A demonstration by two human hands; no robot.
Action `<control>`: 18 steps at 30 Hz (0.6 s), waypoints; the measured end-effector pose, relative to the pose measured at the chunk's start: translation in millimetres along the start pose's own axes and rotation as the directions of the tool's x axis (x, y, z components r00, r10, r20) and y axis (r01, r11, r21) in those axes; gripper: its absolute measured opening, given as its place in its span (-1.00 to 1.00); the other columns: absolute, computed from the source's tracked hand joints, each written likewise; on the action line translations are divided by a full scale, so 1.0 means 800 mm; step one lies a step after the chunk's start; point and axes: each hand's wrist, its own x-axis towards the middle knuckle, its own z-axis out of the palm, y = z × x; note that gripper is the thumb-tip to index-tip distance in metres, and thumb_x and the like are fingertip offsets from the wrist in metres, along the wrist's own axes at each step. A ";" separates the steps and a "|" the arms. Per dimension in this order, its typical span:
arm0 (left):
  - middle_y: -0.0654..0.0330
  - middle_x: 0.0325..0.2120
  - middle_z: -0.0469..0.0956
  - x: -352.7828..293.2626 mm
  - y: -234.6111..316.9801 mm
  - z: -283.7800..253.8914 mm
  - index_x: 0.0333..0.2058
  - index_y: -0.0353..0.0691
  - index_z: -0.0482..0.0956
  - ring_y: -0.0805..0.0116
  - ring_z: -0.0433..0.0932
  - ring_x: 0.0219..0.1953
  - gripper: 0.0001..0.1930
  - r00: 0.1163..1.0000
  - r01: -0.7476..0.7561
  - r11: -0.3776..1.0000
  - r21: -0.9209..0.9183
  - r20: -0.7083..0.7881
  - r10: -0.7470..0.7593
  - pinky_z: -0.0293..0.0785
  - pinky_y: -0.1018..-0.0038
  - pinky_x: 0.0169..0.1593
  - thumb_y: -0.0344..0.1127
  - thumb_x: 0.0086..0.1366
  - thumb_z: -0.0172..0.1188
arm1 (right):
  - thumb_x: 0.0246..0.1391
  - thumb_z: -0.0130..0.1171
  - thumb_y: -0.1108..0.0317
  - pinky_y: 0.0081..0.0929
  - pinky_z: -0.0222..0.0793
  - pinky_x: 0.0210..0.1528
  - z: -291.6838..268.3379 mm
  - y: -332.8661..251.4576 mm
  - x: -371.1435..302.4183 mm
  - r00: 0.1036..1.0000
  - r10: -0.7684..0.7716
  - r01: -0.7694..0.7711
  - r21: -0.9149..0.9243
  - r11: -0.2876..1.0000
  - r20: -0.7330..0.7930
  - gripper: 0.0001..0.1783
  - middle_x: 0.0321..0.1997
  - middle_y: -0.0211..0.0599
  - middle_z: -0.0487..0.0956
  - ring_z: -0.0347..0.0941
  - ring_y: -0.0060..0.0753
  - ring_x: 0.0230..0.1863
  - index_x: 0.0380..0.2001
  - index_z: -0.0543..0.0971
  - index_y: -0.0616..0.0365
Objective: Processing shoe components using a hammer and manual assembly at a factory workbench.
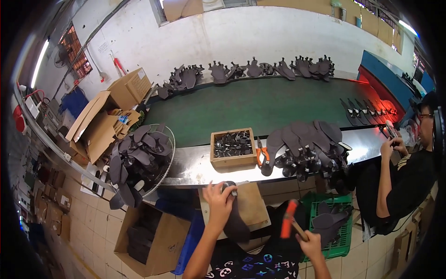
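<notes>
My left hand (218, 199) is closed on the end of a dark grey shoe sole (236, 222), where a small shiny piece shows between the fingers. That sole lies over a wooden block (251, 204) in front of me, its other end hanging past the near edge. To the right, my right hand (310, 245) grips the wooden handle of a red-headed hammer (289, 219), raised above my lap and apart from the sole. On the metal ledge ahead stands a wooden box (233, 161) of small black parts, beside orange-handled pliers (263, 157).
Soles with black fittings are piled right of the pliers (304, 144), in a wire basket (171, 158) and along the far side of the green conveyor belt (241, 109). A cardboard box (174, 242) and a green crate (344, 239) flank me. Another person (395, 181) works at right.
</notes>
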 end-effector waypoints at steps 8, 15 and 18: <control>0.11 -0.17 0.58 0.121 -0.028 0.034 -0.16 -0.20 0.62 0.05 0.51 -0.05 -0.75 0.990 -0.098 0.972 -0.215 -0.123 0.072 0.39 0.18 0.03 -0.24 0.22 0.27 | 0.20 0.18 0.35 -0.54 0.27 -0.63 0.006 -0.061 -0.070 0.971 0.239 -0.161 0.651 0.742 -0.033 -0.86 -0.37 -0.39 0.50 0.35 -0.48 -0.68 -0.24 0.55 0.18; 0.05 -0.28 0.62 0.262 -0.071 0.096 -0.30 -0.21 0.66 0.00 0.61 -0.21 -0.87 0.948 -0.215 0.956 0.200 0.279 0.155 0.53 0.18 -0.13 -0.33 0.20 0.25 | 0.19 0.21 0.35 -0.59 0.05 -0.66 -0.011 -0.070 0.008 0.974 0.027 0.104 0.545 0.832 -0.226 -0.80 -0.76 -0.55 0.33 0.17 -0.70 -0.77 -0.47 0.61 0.24; 0.11 -0.29 0.61 0.275 -0.074 0.103 -0.34 -0.16 0.69 0.04 0.61 -0.18 -0.87 0.909 -0.234 0.899 0.370 0.411 0.067 0.54 0.17 -0.13 -0.28 0.16 0.26 | 0.14 0.23 0.38 -0.62 0.02 -0.62 -0.021 -0.087 0.010 0.985 0.040 0.056 0.539 0.840 -0.165 -0.81 -0.73 -0.55 0.38 0.20 -0.72 -0.71 -0.50 0.64 0.26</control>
